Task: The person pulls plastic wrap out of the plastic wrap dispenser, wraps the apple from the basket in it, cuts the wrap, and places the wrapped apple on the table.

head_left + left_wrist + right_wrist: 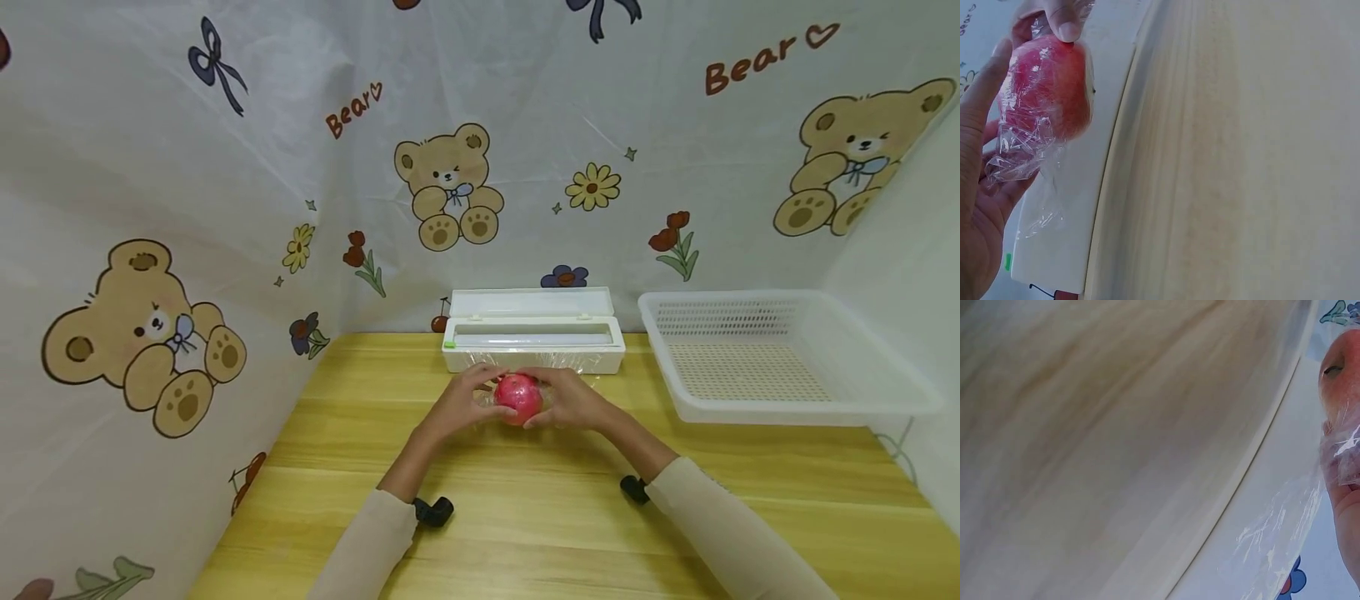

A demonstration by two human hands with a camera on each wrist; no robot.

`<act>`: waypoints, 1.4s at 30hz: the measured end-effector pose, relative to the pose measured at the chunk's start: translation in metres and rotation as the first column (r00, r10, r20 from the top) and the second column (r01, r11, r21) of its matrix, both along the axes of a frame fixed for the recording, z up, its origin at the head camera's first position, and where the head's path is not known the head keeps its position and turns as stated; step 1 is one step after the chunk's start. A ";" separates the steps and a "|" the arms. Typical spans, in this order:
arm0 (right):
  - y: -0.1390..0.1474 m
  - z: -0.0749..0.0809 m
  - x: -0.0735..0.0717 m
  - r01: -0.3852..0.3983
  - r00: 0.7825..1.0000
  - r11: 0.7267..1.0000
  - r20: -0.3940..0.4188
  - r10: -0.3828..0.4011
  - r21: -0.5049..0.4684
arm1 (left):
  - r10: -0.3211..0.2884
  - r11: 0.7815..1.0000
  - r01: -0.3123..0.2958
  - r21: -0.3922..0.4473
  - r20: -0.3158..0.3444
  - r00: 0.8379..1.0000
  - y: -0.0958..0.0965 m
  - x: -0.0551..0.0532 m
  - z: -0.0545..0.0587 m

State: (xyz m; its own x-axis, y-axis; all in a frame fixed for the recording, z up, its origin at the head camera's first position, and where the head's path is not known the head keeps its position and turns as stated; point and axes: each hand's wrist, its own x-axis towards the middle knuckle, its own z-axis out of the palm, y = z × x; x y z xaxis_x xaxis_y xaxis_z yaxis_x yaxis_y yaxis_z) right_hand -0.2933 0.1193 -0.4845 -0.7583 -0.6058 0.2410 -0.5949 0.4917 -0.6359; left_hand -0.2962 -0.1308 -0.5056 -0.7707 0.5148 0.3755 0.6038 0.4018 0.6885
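Observation:
A red apple (518,397) is held up between the two hands, in front of the white box. My left hand (463,403) grips it from the left, thumb low and fingers above. From the other side my right hand (572,402) holds it, and its thumb presses the fruit in the left wrist view. Crinkled clear cling film (1025,140) covers much of the apple (1063,87), with loose folds gathered at the left hand. In the right wrist view the apple's stem hollow shows bare of folds, and the right hand is partly cut off by the frame edge.
Behind the hands stands a white cling film box (534,360), lid raised, a roll inside and a green tab at its left. Loose film hangs over its front. A white plastic basket (795,412) sits at the right of the wooden table (525,533). Bear-printed cloth backs the table.

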 end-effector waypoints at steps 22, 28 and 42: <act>0.006 -0.004 -0.003 0.086 0.991 0.995 0.108 -0.081 -0.043 | -0.088 0.992 0.071 -0.102 -0.183 0.979 0.001 -0.003 -0.004; 0.007 -0.006 -0.005 0.096 0.982 0.994 0.166 -0.086 -0.052 | -0.093 0.993 0.078 -0.089 -0.178 0.980 0.000 -0.005 -0.005; 0.009 -0.007 -0.009 0.076 0.972 0.995 0.225 -0.061 -0.060 | -0.103 0.990 0.081 -0.115 -0.196 0.975 0.003 -0.006 -0.006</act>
